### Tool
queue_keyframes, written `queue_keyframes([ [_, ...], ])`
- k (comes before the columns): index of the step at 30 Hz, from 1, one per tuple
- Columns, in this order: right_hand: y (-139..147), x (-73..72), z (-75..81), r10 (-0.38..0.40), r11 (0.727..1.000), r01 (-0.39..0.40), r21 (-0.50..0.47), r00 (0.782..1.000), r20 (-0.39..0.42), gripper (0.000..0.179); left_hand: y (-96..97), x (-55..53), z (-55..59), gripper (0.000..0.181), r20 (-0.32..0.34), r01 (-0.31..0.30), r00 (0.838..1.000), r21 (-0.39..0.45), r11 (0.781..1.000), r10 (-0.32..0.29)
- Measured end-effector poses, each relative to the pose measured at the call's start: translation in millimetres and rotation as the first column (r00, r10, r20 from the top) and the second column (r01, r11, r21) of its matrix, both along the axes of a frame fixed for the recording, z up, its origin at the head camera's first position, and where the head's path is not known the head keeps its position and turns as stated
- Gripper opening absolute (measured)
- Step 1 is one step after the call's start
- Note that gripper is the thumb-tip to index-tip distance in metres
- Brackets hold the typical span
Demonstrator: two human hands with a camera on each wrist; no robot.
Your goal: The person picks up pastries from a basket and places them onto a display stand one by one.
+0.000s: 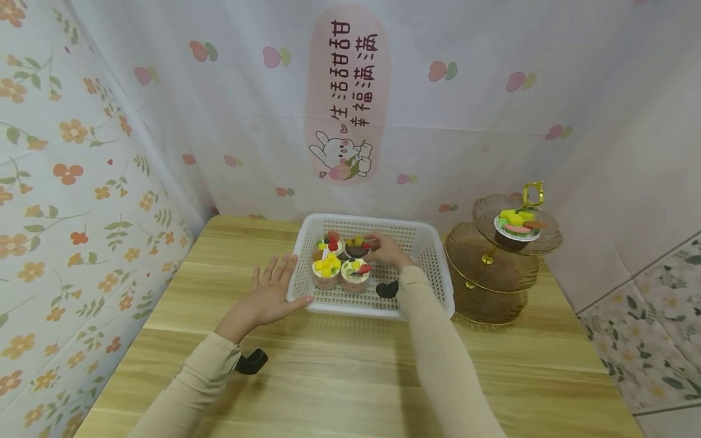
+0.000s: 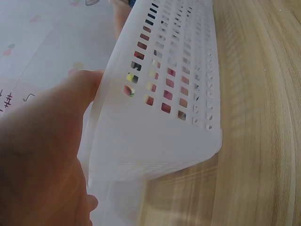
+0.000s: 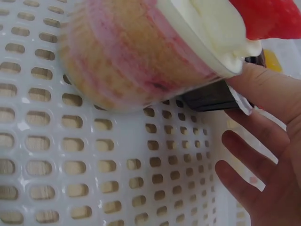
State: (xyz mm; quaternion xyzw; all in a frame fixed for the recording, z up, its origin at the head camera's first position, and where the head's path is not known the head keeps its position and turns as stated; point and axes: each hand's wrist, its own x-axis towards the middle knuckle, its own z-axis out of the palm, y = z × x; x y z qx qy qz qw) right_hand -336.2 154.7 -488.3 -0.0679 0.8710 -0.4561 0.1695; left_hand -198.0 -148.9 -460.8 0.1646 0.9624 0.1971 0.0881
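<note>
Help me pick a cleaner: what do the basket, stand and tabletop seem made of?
Basket: likely plastic, softly glossy; neatly moulded slots and slight translucence suggest it.
Stand: plastic or glass, see-through brown, with shiny gold edging, perhaps metal.
Tabletop: satin, wood-grained; real wood or laminate, unclear.

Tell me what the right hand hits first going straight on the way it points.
The dark cup in the basket; the right hand seems to pinch its rim, so probably immediate contact, depth unclear.

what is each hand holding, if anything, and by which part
The right hand appears to pinch the dark dessert cup by its rim; the left hand only rests against the rim of the white basket.
</note>
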Motion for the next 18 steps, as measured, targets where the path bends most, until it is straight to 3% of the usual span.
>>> queue_keyframes([
  [18, -5.9, -1.5, -3.6, -0.044, 0.991, 0.057, 0.121, 0.994, -0.104, 0.069, 0.5, 0.0, 1.7, 0.104, -0.001, -0.004, 1.0, -0.006, 1.0, 0.004],
])
